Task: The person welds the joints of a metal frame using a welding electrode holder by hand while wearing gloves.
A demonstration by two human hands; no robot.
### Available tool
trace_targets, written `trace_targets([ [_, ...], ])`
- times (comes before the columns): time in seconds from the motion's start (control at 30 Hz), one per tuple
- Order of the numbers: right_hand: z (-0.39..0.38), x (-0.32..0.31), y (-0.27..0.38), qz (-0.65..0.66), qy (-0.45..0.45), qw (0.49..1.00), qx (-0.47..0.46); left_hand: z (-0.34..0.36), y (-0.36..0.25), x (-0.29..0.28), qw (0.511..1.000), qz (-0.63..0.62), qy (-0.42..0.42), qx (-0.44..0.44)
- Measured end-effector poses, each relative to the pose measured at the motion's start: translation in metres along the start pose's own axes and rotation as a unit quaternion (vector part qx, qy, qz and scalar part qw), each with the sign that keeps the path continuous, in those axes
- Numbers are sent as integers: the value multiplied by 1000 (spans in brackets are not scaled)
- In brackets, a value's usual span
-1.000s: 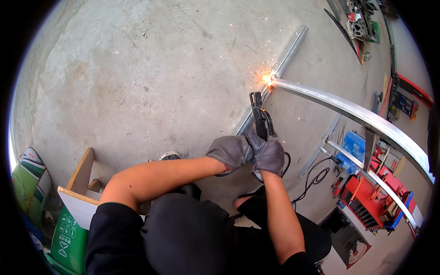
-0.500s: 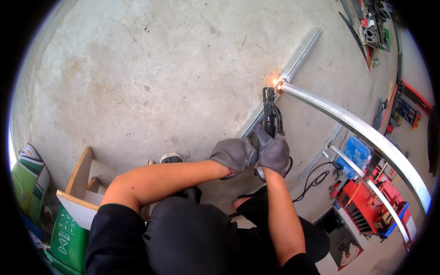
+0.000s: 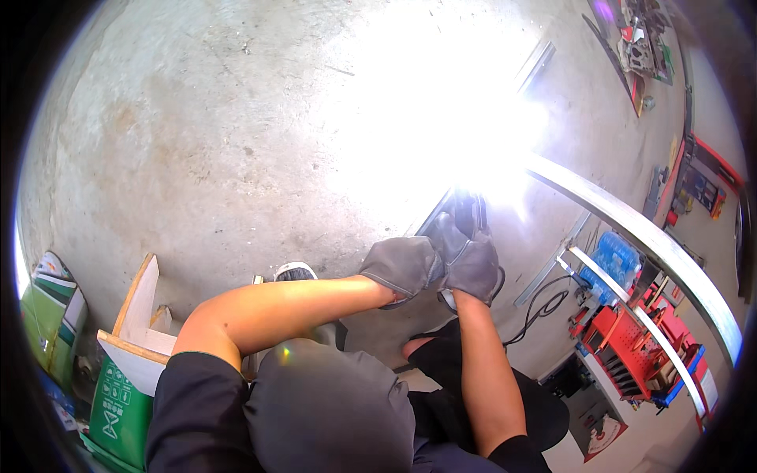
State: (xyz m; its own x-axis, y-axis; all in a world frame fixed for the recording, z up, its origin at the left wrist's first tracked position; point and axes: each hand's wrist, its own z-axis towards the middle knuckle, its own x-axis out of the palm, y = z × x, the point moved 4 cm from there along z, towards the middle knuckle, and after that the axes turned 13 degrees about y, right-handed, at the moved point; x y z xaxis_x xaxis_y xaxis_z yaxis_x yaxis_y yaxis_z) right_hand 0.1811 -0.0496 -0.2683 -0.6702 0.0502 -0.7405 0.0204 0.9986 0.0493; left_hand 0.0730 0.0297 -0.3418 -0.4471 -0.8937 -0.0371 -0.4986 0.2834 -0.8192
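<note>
My right hand point(image 3: 471, 260), in a grey work glove, is closed round the black handle of a welding electrode holder point(image 3: 472, 209). Against it rests my left hand point(image 3: 400, 263), gloved too and curled; what its fingers hold, if anything, is hidden. A blinding white welding arc point(image 3: 481, 134) flares beyond the holder's tip and swallows the joint. One metal bar point(image 3: 538, 66) lies on the floor, its middle lost in the glare. From the glare a second, long metal bar point(image 3: 631, 217) stretches to the right, looking bent in this view.
On the right stand a red tool rack point(image 3: 623, 347), blue-tinted plastic bottles point(image 3: 611, 266) and a black cable point(image 3: 544, 315). To the left are a wooden stool-like piece point(image 3: 138, 299) and a green bin point(image 3: 118, 410). Metal parts point(image 3: 637, 51) lie at the far right.
The small orange glow at the joint has burst into a huge white arc, hiding the joint and the holder's tip. Both hands have stayed nearly in place.
</note>
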Motion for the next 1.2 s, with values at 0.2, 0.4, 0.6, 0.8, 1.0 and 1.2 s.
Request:
trace_targets([
  [0.2,-18,-5,9,-8,-25,999,-47,-2,0,-2,998,-47,-28,7],
  [0.4,-31,-12,6,20,-29,994,-107,-8,3,-5,999,-29,1,28],
  [0.6,-54,-22,-23,81,22,994,-77,-34,-10,-116,960,154,234,-11],
  [0.8,-76,-29,-40,63,55,995,-48,-86,112,-393,867,337,-366,-19],
  [1.0,-72,-22,-17,40,113,988,-96,-52,35,-405,760,311,-553,-143],
  [1.2,-62,-21,8,46,194,975,-93,-62,60,-424,775,269,-544,-175],
])
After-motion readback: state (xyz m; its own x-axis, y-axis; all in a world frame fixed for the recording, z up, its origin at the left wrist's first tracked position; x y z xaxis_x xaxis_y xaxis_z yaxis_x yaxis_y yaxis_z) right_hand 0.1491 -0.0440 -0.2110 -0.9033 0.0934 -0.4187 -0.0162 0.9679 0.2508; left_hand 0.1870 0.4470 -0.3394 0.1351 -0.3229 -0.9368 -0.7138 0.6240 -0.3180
